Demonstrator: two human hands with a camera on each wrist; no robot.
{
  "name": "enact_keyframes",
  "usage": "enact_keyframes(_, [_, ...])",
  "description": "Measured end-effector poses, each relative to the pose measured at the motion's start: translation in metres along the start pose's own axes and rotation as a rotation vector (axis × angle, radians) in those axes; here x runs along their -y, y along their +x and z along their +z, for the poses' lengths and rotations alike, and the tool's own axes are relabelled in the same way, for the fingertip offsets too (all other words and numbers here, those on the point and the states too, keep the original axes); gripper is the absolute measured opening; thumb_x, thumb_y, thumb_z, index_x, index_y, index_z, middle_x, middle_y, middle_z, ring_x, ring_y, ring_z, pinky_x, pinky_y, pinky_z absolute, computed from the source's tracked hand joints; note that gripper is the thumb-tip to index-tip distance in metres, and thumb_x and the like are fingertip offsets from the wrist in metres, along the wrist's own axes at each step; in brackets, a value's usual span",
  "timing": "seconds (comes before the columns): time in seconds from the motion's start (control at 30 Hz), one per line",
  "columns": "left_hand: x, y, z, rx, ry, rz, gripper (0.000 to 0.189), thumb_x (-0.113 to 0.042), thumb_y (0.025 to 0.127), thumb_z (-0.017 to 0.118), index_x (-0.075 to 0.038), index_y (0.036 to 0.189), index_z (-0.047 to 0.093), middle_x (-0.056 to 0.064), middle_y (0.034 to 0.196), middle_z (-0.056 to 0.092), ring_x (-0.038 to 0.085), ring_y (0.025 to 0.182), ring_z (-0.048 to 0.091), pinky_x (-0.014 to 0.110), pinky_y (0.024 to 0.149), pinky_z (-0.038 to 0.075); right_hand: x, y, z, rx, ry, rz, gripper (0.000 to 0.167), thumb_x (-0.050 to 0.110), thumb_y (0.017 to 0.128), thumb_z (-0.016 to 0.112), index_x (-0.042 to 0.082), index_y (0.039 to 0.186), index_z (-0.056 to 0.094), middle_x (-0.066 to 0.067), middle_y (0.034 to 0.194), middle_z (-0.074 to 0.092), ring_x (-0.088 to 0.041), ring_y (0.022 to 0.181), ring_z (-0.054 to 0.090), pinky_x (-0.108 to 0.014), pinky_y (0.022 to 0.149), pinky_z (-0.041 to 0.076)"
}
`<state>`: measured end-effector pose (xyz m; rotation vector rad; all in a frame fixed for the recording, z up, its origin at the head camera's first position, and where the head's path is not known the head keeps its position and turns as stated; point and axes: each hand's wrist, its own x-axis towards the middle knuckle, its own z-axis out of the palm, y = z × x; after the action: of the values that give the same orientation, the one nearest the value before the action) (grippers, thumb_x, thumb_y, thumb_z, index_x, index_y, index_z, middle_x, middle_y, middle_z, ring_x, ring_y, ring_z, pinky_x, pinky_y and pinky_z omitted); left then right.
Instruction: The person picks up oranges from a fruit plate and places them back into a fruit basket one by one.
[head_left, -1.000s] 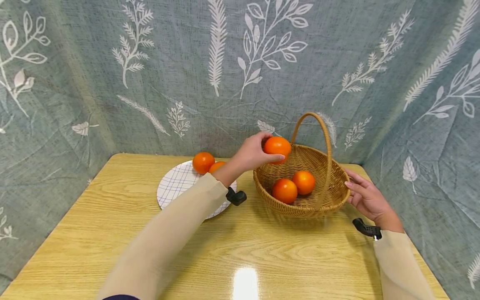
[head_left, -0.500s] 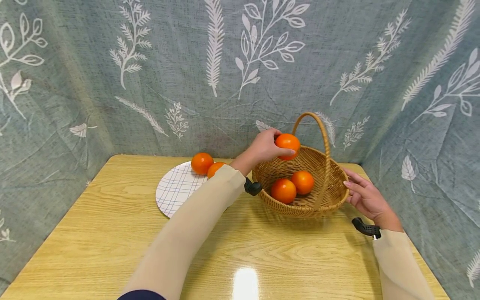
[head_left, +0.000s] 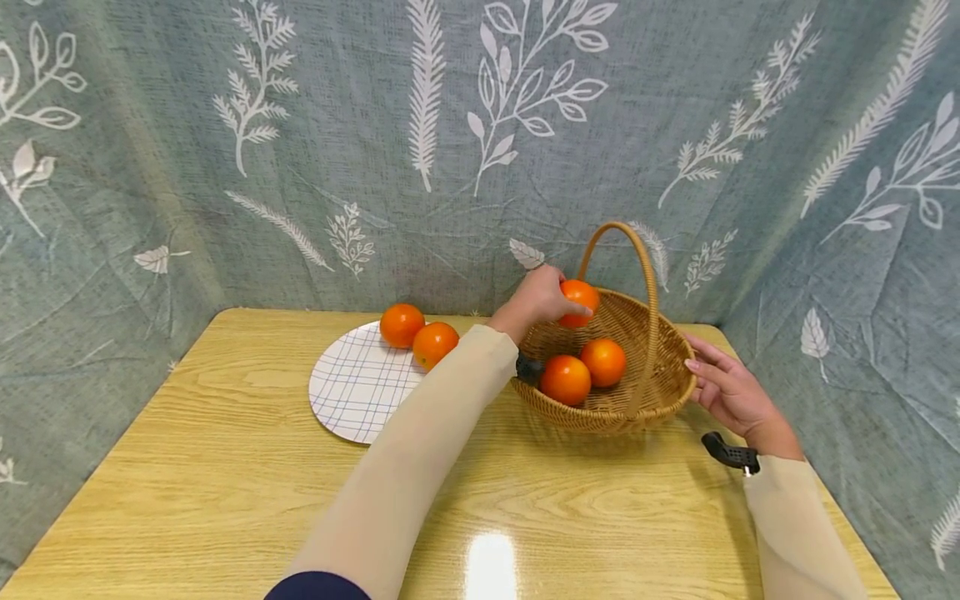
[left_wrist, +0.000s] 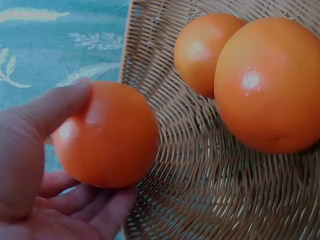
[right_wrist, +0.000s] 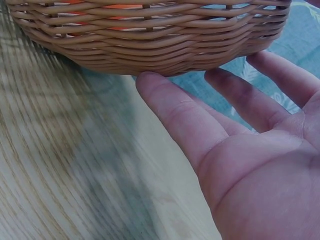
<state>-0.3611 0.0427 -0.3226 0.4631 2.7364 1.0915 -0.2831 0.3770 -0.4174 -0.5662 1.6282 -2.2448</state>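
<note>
On the table [head_left: 187, 483], a basket [head_left: 607, 421] is set beside a plate [head_left: 360, 387]. The basket's right side is touched by the right hand [head_left: 735, 396], fingers relaxed. By the left hand [head_left: 543, 296], an orange [head_left: 580, 300] is grasped at the far left rim; two oranges [head_left: 566, 380] are contained inside, two others [head_left: 435, 346] on the plate.

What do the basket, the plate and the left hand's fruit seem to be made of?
Basket: probably wicker or rattan, low sheen; thin strands visibly interlace.
Plate: smooth-looking white surface with blue grid lines, perhaps ceramic or plastic; the look doesn't settle it.
Fruit in the left hand: smooth, glossy orange skin with bright highlights, either real peel or plastic; I can't tell.
</note>
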Motion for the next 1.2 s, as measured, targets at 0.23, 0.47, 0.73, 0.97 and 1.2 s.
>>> enact_keyframes(0.23, [-0.003,0.006,0.017,0.061,0.133,-0.026,0.05,-0.036,0.088,0.082,-0.002,0.118,0.062,0.011,0.112,0.067,0.023,0.094,0.065,0.032,0.079,0.055,0.004,-0.001,0.001,-0.019,-0.026,0.011,0.052,-0.001,0.109,0.036,0.009,0.16,0.033,-0.003,0.135,0.063,-0.018,0.111,0.071,-0.032,0.088,0.062])
enact_keyframes(0.47, [-0.009,0.009,0.024,0.134,0.274,-0.008,0.041,-0.03,0.089,0.08,-0.004,0.117,0.062,0.007,0.106,0.066,0.019,0.087,0.059,0.029,0.073,0.048,0.004,-0.001,0.001,-0.03,-0.05,0.018,0.055,0.0,0.109,0.037,0.006,0.163,0.026,-0.002,0.135,0.063,-0.017,0.11,0.071,-0.031,0.087,0.062])
enact_keyframes(0.73, [-0.012,0.006,0.028,0.228,0.369,-0.035,0.051,-0.026,0.091,0.08,-0.003,0.132,0.059,0.011,0.134,0.063,0.023,0.109,0.063,0.032,0.089,0.053,0.004,-0.001,0.001,-0.036,-0.069,0.032,0.057,0.001,0.11,0.038,0.006,0.164,0.022,0.0,0.138,0.06,-0.017,0.113,0.07,-0.032,0.088,0.062])
enact_keyframes(0.97, [-0.011,0.008,0.028,0.299,0.396,-0.045,0.048,-0.024,0.092,0.079,-0.004,0.131,0.06,0.011,0.136,0.062,0.023,0.115,0.063,0.032,0.093,0.053,0.003,0.001,0.001,-0.034,-0.071,0.035,0.059,0.001,0.11,0.036,0.003,0.164,0.015,-0.001,0.139,0.059,-0.017,0.114,0.07,-0.031,0.088,0.061])
enact_keyframes(1.2, [-0.013,0.012,0.017,0.377,0.374,-0.067,0.047,-0.024,0.095,0.075,-0.003,0.134,0.059,0.011,0.136,0.061,0.019,0.102,0.055,0.029,0.081,0.046,0.004,0.0,0.0,-0.035,-0.057,0.037,0.06,0.001,0.11,0.036,0.002,0.164,0.012,-0.001,0.139,0.06,-0.018,0.112,0.071,-0.032,0.089,0.061])
